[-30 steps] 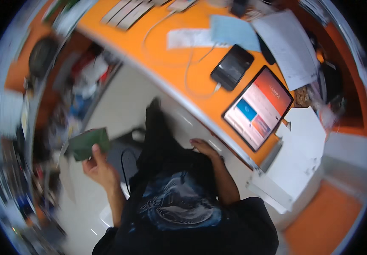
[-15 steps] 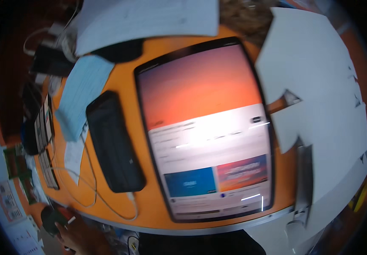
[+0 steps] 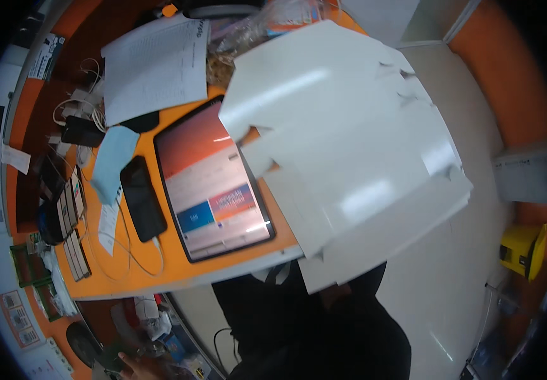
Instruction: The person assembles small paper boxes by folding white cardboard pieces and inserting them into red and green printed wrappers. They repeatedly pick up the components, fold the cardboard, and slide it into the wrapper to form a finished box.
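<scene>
a large flat sheet of white cardboard [image 3: 349,145], die-cut with notches and flaps like an unfolded box, fills the upper right of the view. it hangs out over the right end of the orange worktop [image 3: 178,278] and covers a corner of the tablet [image 3: 213,190] lying there with its screen lit. its lower edge comes down to the person's dark clothing, and whatever holds it there is hidden behind the sheet, so the right hand is not in view.

the sheet looks light and fairly stiff, but broad enough to flex and catch air. it would likely crease at the scored folds if held by one flap. a hold on two opposite long edges, near the middle, seems the steadiest; the glossy face may be a little slippery.

the left hand [image 3: 137,366] is low at the bottom edge, down among clutter beneath the worktop, fingers loosely spread; whether it grips anything i cannot tell.

beside the tablet lie a black phone [image 3: 141,197] on a white cable, a pale blue face mask [image 3: 112,161] and printed papers [image 3: 156,66].
</scene>
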Motion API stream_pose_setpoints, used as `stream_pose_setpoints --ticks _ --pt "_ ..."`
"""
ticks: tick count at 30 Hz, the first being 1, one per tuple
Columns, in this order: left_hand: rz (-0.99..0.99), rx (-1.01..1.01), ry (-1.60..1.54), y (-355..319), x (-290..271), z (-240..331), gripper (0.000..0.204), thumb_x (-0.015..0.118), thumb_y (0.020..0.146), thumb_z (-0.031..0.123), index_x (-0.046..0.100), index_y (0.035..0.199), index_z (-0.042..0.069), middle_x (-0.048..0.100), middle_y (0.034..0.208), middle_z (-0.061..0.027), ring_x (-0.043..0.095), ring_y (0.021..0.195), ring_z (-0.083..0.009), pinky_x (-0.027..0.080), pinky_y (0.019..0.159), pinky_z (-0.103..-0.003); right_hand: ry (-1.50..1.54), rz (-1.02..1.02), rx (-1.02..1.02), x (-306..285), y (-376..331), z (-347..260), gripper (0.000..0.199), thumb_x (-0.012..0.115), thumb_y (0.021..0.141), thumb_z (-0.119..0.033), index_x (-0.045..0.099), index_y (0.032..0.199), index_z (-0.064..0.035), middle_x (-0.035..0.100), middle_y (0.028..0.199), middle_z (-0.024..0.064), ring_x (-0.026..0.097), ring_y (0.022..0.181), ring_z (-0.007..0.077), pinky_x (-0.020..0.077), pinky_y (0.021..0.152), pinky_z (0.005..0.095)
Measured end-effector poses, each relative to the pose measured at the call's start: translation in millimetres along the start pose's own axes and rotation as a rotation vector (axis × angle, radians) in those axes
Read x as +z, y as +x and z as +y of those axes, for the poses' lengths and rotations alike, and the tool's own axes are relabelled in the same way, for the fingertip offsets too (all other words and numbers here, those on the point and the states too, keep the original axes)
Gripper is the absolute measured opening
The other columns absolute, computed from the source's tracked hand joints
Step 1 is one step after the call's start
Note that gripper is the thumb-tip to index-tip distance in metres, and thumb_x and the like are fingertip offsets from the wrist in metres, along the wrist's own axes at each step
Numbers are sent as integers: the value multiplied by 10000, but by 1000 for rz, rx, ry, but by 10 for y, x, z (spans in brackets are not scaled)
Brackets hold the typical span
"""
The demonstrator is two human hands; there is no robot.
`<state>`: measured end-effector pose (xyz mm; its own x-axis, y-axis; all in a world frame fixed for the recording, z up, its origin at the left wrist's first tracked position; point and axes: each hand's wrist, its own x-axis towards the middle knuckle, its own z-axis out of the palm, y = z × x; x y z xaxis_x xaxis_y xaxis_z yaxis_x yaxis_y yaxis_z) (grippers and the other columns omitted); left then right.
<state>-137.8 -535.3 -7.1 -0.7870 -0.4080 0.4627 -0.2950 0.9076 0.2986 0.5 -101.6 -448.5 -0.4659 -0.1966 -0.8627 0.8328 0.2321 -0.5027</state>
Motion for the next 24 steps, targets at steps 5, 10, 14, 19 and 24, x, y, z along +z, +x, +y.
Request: stream_pose_setpoints --ticks 5,10,14,19,24 --pt "144 -207 -680 -1060 -70 653 411 666 951 191 572 1251 -73 653 1176 -207 653 1010 -251 544 878 -343 -53 -50 -25 -228 -326 215 653 577 930 -543 536 1356 -50 593 1169 126 614 952 227 531 756 383" --pt "147 15 -1005 -1601 52 967 403 669 965 212 569 1198 -101 662 1137 -168 644 972 -208 528 835 -313 -217 143 -187 -529 -423 208 720 573 931 -555 454 1458 -79 488 1450 182 593 1192 324 491 986 386" --pt "-80 138 -1059 -2347 159 691 273 656 938 39 603 1176 -83 677 1109 -148 639 959 -180 524 833 -312 16 588 -603 -231 -1053 -370 550 653 924 -380 573 1325 -12 624 1272 185 626 1096 347 472 969 419" --pt "-754 366 -1055 -2763 289 798 240 577 963 7 589 1199 -39 607 1167 -141 588 1077 -220 476 945 -360 8 651 -1279 439 -2722 -1396 605 826 775 -294 596 1286 -66 609 1181 118 590 1095 253 479 897 358" --pt "-757 459 -1157 -3143 443 1091 233 661 834 11 629 1061 -32 622 1011 -181 601 904 -368 486 804 -389 -592 813 -1476 966 -3254 -1740 568 802 675 -215 633 1191 -49 601 1159 127 567 1068 342 459 914 441"
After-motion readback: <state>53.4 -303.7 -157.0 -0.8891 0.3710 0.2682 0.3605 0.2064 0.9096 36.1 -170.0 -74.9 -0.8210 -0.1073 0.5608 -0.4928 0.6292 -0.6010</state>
